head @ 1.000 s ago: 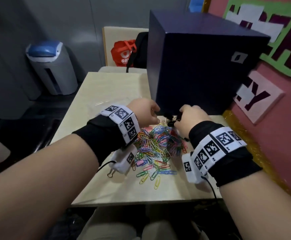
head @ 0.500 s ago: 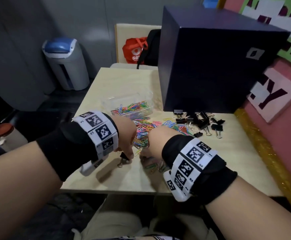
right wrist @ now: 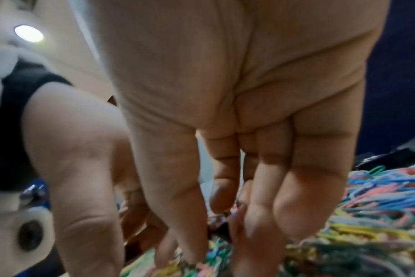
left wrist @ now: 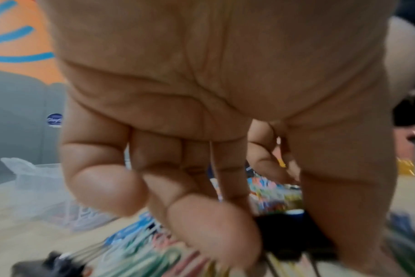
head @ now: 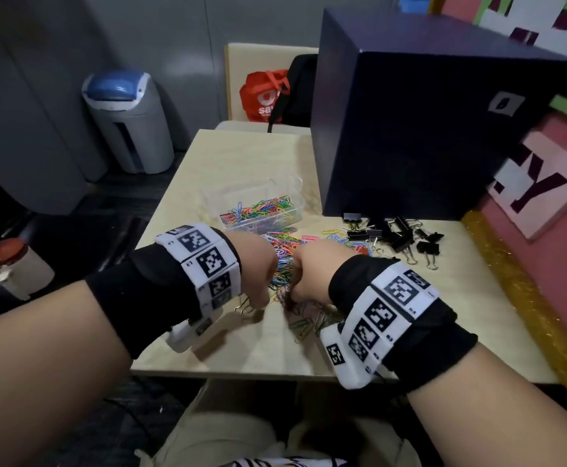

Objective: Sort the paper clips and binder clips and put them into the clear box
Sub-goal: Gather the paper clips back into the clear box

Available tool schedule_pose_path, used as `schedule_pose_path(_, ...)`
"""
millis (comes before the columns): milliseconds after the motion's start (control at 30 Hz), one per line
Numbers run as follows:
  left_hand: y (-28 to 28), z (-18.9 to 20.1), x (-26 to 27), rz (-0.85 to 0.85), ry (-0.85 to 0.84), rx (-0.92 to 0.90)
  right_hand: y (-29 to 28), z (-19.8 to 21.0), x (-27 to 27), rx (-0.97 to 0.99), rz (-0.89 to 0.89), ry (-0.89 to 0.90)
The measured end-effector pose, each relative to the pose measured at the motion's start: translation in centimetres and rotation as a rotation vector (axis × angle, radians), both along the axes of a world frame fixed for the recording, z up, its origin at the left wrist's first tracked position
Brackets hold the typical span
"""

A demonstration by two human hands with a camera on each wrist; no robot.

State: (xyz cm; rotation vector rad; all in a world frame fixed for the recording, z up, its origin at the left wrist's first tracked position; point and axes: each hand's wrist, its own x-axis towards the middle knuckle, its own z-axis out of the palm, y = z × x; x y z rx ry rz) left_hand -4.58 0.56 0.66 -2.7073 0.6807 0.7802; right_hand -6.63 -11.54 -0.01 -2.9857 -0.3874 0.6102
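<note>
A heap of coloured paper clips (head: 283, 254) lies mid-table, with loose ones near the front (head: 304, 328). Behind it stands the clear box (head: 214, 200), part filled with paper clips. Black binder clips (head: 395, 232) are grouped to the right. My left hand (head: 258, 274) and right hand (head: 309, 278) are side by side, fingers down in the heap's near side. The left fingers (left wrist: 201, 224) curl over blurred clips; what they hold is unclear. The right fingers (right wrist: 284, 206) hang almost straight with their tips on the clips (right wrist: 367, 196). One binder clip (head: 243, 308) lies by my left hand.
A large dark blue box (head: 427, 129) stands at the back right of the beige table (head: 241, 156). The pink wall (head: 545, 264) borders the table's right edge. A grey bin (head: 130, 123), a red bag (head: 265, 96) and a red-lidded jar (head: 9, 267) are off the table.
Both hands have drawn back from the far side of the heap, by the dark box, to its near side. They now sit closer together.
</note>
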Motion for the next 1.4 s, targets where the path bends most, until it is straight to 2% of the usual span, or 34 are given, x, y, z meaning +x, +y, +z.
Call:
schedule_pose_path(167, -0.5, 0.9, 1.9, 0.069, 0.048, -0.250, -3.3, 0.8, 1.1, -0.025, -0.144, -0.028)
schedule_pose_path(300, -3.0, 1.3, 3.5, 0.149, -0.040, -0.490, -6.0, 0.8, 2.6, -0.090, -0.300, -0.085)
schedule_pose_path(467, -6.0, 1.1, 4.2, 0.275, -0.136, -0.724, -8.5, 0.9, 3.3, 0.023, -0.551, -0.262)
schedule_pose_path(600, -6.2, 1.1, 3.9, 0.189, -0.229, -0.621, -8.7, 0.7, 2.5, 0.038, -0.524, -0.276)
schedule_pose_path(667, -5.2, 1.4, 3.5, 0.142, -0.209, -0.534, -7.9, 0.6, 2.2, 0.030, -0.468, -0.245)
schedule_pose_path(767, -2.9, 1.8, 2.8, 0.106, -0.142, -0.333, -6.1, 0.7, 1.7, -0.011, -0.317, -0.194)
schedule_pose_path(867, -0.2, 1.8, 2.2, 0.106, -0.160, -0.107, -3.8, 0.9, 1.2, -0.010, -0.149, -0.138)
schedule_pose_path(967, 2.4, 1.5, 2.0, 0.133, -0.183, 0.031, -1.4, 1.0, 1.0, -0.014, -0.021, -0.096)
schedule_pose_path(1167, 6.1, 0.6, 2.5, 0.265, -0.212, 0.090, 2.1, 0.5, 1.9, -0.026, 0.154, -0.106)
schedule_pose_path(1400, 6.9, -1.1, 2.3, 0.268, -0.283, -0.060, 4.2, -0.3, 3.5, -0.018, 0.204, -0.157)
